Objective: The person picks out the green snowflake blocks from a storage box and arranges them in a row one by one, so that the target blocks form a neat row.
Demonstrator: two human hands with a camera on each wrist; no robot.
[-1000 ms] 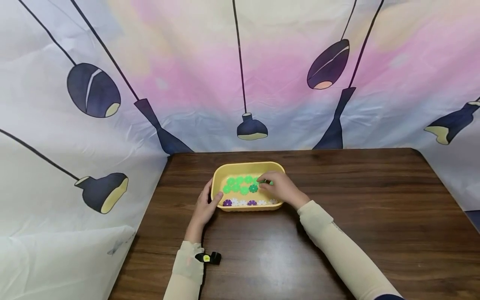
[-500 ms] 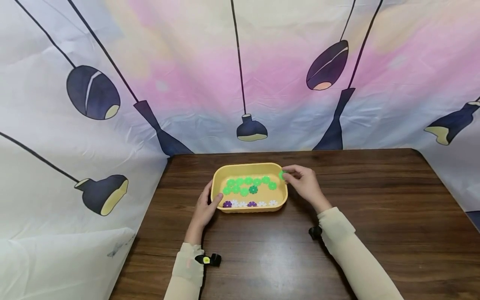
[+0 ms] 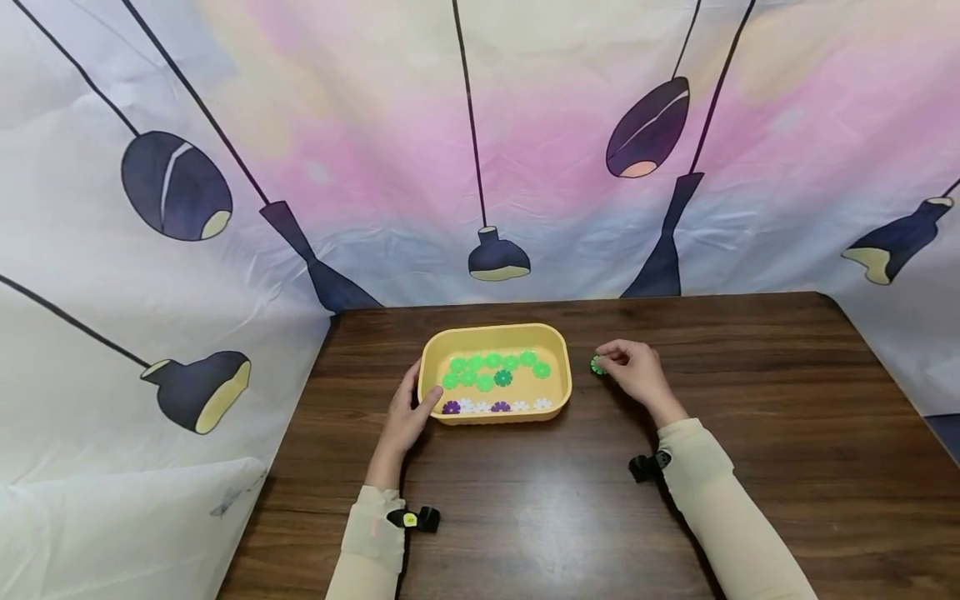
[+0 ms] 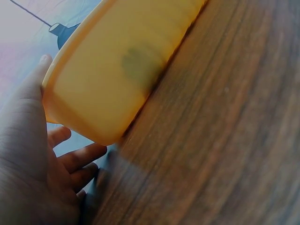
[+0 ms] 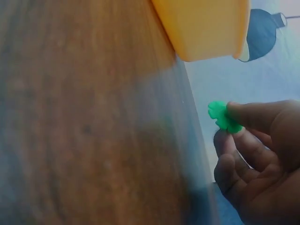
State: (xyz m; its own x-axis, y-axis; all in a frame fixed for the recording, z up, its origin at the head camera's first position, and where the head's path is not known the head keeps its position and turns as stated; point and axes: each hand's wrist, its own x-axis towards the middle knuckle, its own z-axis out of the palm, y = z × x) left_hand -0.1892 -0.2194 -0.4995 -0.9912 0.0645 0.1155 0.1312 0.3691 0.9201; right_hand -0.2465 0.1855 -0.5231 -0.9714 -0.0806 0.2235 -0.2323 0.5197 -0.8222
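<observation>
While near flower pieces [image 3: 485, 382], left grip [image 3: 407, 414] around yellow tray's rim [image 3: 491, 329], right grip [image 3: 638, 375] outside, around green disc [image 5: 217, 111]

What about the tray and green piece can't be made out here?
Left wrist: inside of the yellow tray, hidden by its wall; the dark smudge there is too blurred to identify.
Right wrist: rest of the yellow tray, cut off by the top edge.
Right wrist: part of the green piece, covered by the right hand.

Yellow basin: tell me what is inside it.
Inside lie several bright green flower-shaped pieces, one darker green piece and, along the near side, two purple pieces and some white pieces. The basin's near wall hides whatever lies low behind it; that cannot be seen.
</observation>
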